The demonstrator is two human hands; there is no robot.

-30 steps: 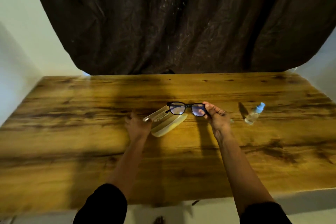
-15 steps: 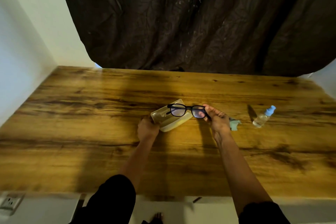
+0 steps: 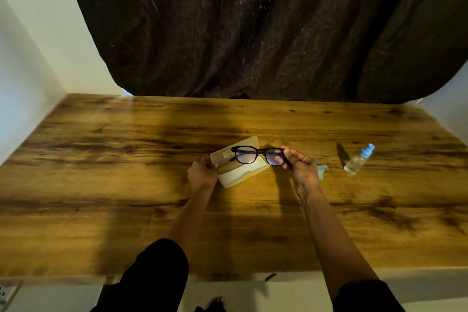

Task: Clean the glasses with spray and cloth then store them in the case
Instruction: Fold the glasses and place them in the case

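In the last second the left grip point(image 3: 202, 175) has tipped the pale glasses case point(image 3: 239, 176) wider open on the worktop point(image 3: 101, 185) and holds its lid, while the right grip point(image 3: 301, 166) pinches the black glasses point(image 3: 262, 151) just above it, so storing seems next.

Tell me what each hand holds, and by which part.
The right hand pinches the black glasses at the frame end nearest it; the left hand grips the open case at its left end.

Likely a plain home room: wooden table point(image 3: 101, 185), dark curtain point(image 3: 253, 33), white walls point(image 3: 25, 33), wall socket point(image 3: 5, 291).
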